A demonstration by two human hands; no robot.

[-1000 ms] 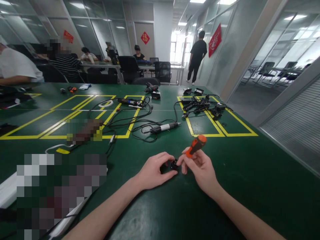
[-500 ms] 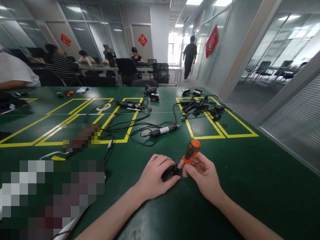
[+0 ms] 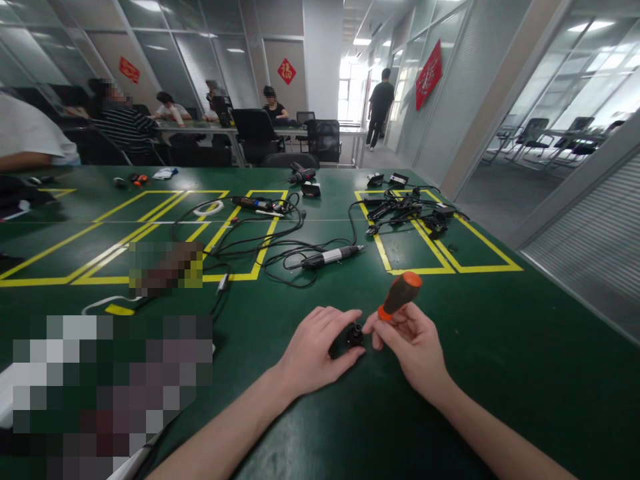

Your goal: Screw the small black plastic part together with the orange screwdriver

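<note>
A small black round part [image 3: 355, 335] stands on the green table [image 3: 320, 427] between my hands. My left hand [image 3: 320, 343] rests on the table, thumb and fingers curved around the part's left side with a gap between them. In my right hand [image 3: 410, 343] is an orange and dark grey screwdriver [image 3: 401, 293], its handle tilted up to the right. The screwdriver's shaft is hidden by my fingers. My right fingertips are close to the part's right side; whether they touch it is unclear.
An electric screwdriver [image 3: 333, 257] with a looping black cable lies beyond my hands. Black cabled devices [image 3: 400, 207] are heaped at the back right. Yellow tape marks the table. A pixelated area covers the lower left. People sit behind; one person walks away.
The screwdriver handle has tipped further to the right in my right hand. My left fingers have opened slightly from around the black part. The camera view has shifted slightly.
</note>
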